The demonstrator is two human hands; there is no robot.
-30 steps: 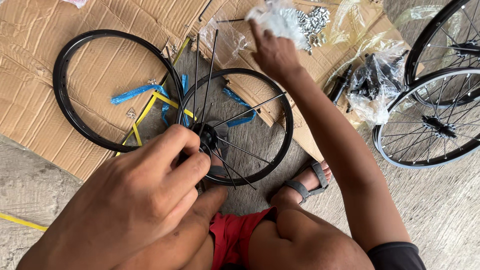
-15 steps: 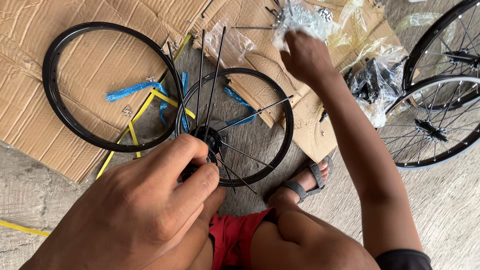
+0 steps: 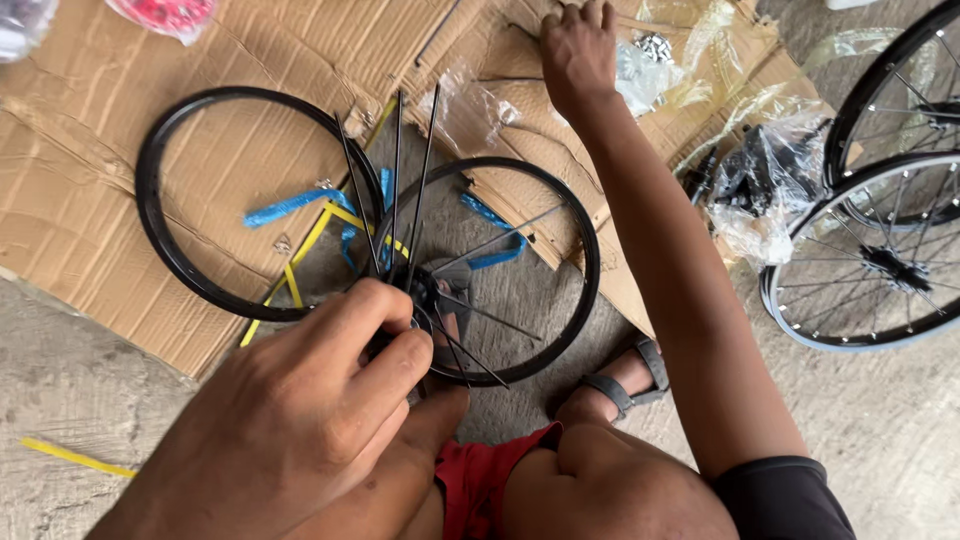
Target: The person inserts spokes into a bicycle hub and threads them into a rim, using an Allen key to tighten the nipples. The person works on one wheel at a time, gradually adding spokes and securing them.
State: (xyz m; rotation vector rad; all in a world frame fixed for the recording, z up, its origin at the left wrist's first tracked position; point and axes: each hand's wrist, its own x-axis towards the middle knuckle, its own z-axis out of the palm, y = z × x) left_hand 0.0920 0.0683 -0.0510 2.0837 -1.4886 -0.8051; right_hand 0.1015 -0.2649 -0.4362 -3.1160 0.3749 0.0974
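The left hand (image 3: pixel 300 420) has its fingers clamped on the hub (image 3: pixel 420 300) with spokes (image 3: pixel 400 190) fanning toward twelve o'clock, while the right hand (image 3: pixel 578 50), fingers spread flat, rests on the cardboard (image 3: pixel 100 200) far off at one o'clock.

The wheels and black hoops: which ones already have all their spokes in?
The two wheels at the right edge are fully spoked. The bare hoop on the cardboard has none; the hoop by the left hand has a few.
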